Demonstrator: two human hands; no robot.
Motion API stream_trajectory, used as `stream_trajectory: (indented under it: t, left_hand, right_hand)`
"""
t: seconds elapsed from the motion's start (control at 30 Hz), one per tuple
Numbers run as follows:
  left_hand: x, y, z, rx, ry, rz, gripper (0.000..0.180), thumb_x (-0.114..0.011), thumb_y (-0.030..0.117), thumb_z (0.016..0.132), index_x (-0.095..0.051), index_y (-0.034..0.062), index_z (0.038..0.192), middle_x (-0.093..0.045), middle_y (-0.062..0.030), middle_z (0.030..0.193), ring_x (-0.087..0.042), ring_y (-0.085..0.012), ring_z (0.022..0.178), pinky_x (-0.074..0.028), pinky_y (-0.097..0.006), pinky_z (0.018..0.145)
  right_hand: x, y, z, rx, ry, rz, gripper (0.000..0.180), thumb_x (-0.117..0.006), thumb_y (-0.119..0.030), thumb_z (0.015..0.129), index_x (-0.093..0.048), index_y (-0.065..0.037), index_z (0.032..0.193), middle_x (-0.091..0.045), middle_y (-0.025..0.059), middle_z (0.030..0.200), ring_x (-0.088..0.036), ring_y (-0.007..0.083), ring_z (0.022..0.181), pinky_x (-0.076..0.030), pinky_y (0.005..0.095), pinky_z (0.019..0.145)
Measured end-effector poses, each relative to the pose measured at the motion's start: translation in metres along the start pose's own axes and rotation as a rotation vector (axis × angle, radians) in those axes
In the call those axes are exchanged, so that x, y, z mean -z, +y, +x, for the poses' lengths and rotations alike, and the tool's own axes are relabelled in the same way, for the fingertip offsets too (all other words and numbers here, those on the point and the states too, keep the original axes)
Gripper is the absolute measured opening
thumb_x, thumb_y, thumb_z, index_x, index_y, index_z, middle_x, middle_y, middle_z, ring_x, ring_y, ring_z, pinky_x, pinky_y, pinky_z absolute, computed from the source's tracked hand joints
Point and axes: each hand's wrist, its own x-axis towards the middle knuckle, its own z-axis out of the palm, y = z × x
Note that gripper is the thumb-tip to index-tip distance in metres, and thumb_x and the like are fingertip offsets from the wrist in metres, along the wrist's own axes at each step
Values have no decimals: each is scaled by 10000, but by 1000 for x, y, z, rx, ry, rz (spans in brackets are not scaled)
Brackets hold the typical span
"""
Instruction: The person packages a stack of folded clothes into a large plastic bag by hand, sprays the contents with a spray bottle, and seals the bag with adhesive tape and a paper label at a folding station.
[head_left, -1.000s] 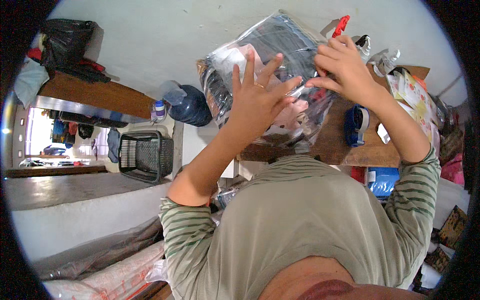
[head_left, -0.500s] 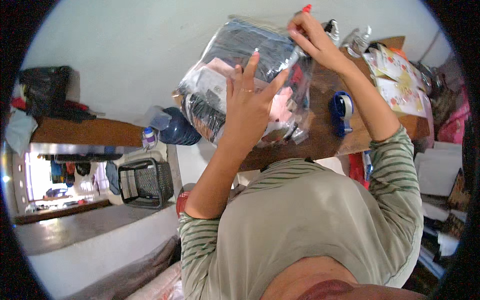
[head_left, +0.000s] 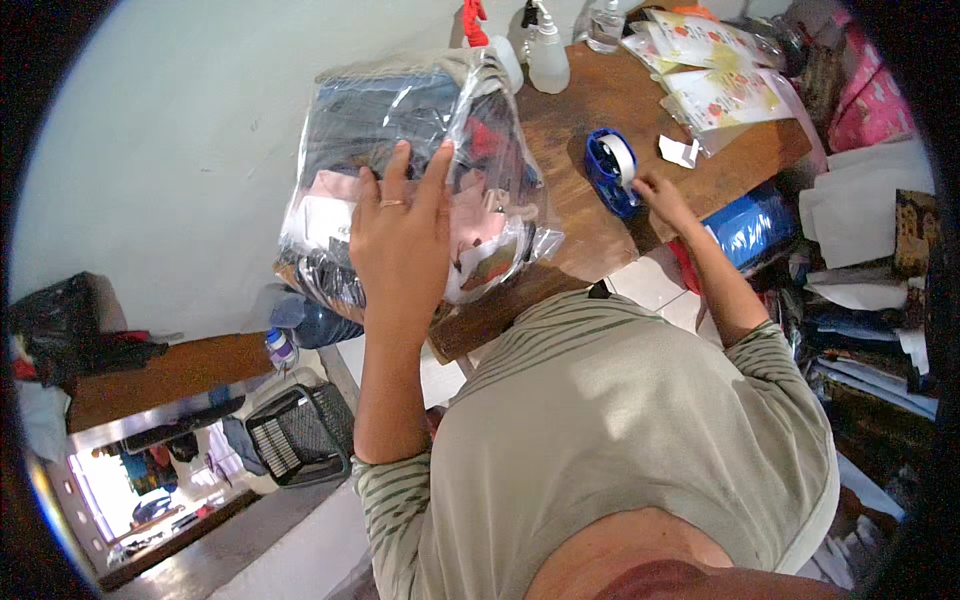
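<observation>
A clear plastic bag (head_left: 385,110) packed with folded clothes, dark blue, pink, white and red, rests on the wooden table (head_left: 560,125) against the wall. My left hand (head_left: 402,235) lies on top of it, fingers spread and a ring on one. To the right is a blue tape dispenser (head_left: 603,180) carrying a roll of tape (head_left: 619,157). My right hand (head_left: 668,205) is at the dispenser's near end, its fingers pinched on the tape's end. The piece of tape itself is too small to make out clearly.
Pump and spray bottles (head_left: 548,55) stand behind the bag. A scrap of white paper (head_left: 678,151) and printed plastic packs (head_left: 725,95) lie at the right. Piled papers and cloth (head_left: 860,290) crowd the far right. A dark basket (head_left: 305,435) sits at lower left.
My right hand has left the bag's far right corner and come down to the tape dispenser. My left hand stays on the bag. The whole view has shifted.
</observation>
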Motion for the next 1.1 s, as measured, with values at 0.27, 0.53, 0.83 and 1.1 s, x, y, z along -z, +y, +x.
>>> stream_trajectory:
  t: [0.27,0.53,0.83,1.1]
  left_hand:
    - [-5,-4,-6,27,85,-59,315,-573,193,811,-585,195,1125,-531,-93,1174,-512,-343,1039,-371,-442,927]
    - [-4,1,-6,55,110,-119,348,-564,219,822,-543,241,1168,-451,-96,1244,-440,-364,1123,-327,-509,939]
    - [-9,-3,-8,89,58,-175,347,-560,165,824,-566,256,1159,-443,-90,1243,-392,-368,1189,-285,-526,966]
    - [-5,-2,-5,109,38,-167,320,-540,185,840,-571,245,1153,-460,-97,1233,-402,-370,1178,-280,-515,974]
  right_hand:
    - [10,-35,-7,-83,102,-207,342,-566,-322,832,-607,16,863,-618,193,760,-623,265,728,-463,378,656]
    - [41,-92,-30,-443,-254,-159,316,-483,-319,872,-486,-21,978,-620,214,814,-624,317,780,-478,410,657]
    - [13,-4,-71,-113,-125,543,237,-571,-276,834,-495,-58,779,-530,15,751,-477,115,719,-390,267,658]
    - [16,-21,-104,-158,-169,1152,97,-519,-134,780,-547,-67,845,-494,45,1193,-438,87,994,-307,196,853]
